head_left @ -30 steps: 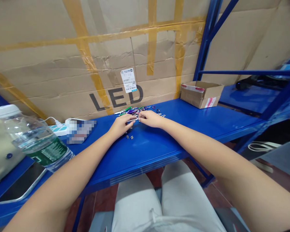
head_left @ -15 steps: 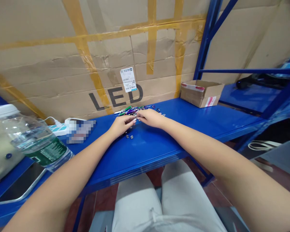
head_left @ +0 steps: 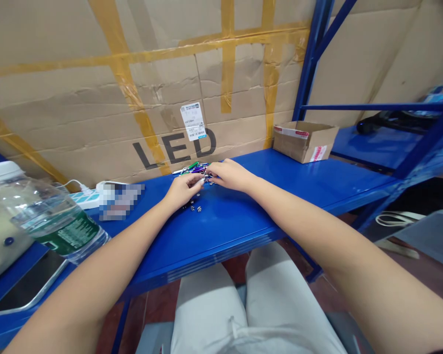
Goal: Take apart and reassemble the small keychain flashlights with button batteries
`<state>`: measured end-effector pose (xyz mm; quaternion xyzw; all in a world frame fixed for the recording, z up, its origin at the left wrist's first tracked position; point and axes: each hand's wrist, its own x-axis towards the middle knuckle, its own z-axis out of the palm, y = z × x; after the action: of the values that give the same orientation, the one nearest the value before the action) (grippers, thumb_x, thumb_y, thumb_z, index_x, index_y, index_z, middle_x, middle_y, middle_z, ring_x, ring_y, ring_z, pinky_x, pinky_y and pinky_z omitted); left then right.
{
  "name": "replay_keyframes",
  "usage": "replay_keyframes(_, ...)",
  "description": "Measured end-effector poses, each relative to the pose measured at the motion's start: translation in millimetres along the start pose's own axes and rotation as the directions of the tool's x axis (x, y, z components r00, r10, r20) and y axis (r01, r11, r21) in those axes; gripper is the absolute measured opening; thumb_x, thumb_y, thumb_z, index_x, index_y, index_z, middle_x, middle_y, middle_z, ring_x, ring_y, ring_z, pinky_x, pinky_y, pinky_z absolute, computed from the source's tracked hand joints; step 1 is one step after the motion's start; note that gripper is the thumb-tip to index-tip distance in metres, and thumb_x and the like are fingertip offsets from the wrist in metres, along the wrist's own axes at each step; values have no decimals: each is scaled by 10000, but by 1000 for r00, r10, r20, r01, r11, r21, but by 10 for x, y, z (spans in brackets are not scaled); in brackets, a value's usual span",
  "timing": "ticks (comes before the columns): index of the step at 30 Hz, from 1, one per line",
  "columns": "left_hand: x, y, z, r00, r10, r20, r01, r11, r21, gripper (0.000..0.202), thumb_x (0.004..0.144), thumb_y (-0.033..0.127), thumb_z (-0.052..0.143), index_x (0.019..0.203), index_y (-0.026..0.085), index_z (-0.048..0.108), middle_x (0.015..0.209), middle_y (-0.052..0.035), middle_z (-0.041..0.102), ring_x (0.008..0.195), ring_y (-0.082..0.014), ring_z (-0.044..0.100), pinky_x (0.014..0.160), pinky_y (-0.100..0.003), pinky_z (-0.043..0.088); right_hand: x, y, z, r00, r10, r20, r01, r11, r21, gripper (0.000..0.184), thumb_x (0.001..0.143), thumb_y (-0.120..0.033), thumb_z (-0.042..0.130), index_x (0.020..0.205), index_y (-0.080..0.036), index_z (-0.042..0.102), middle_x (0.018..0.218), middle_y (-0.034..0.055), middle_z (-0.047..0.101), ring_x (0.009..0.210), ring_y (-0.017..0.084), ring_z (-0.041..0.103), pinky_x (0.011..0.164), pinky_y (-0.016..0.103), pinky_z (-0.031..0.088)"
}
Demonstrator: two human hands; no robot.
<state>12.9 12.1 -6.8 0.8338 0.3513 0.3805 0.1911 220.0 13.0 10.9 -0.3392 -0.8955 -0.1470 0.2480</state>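
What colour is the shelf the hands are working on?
Bright blue; the shelf shows best in the head view.

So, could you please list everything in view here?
shelf: one, blue, centre
large carton: one, brown, behind shelf
small carton: one, brown, shelf's right end
clips: pile, mixed colours, at the fingertips
metal bits: few, silvery, just nearer than the pile
water bottle: one, clear, left
phone: one, dark, lower left
power strip: one, white, left of the pile
left hand: one, bare, at the pile
right hand: one, bare, over the pile
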Motion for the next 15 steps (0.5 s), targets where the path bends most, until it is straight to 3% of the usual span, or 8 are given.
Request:
replay_keyframes(8, -4, -1, 22, 1000, 7, 9, -7, 1000, 4, 316, 830, 379, 559, 1035, 162, 664, 945, -71, 718, 767, -205, 698, 702, -311, 545, 27, 21, 42, 987, -159, -9, 155, 972, -176, 188, 958, -252, 452, 948, -134, 598, 916, 85, 680, 826, 182, 568, 675, 305, 244)
replay_keyframes(15, -17, 50, -23, 998, 61, 0, -61, 991, 121, 335, 843, 376, 558, 1079, 172, 681, 1011, -72, 722, 851, -205, 676, 778, -320, 524, 29, -2, 81, 999, -43, 15, 45, 994, -101, 202, 940, -269, 490, 873, -134, 624, 879, 90, 684, 778, 182, 569, 677, 301, 265)
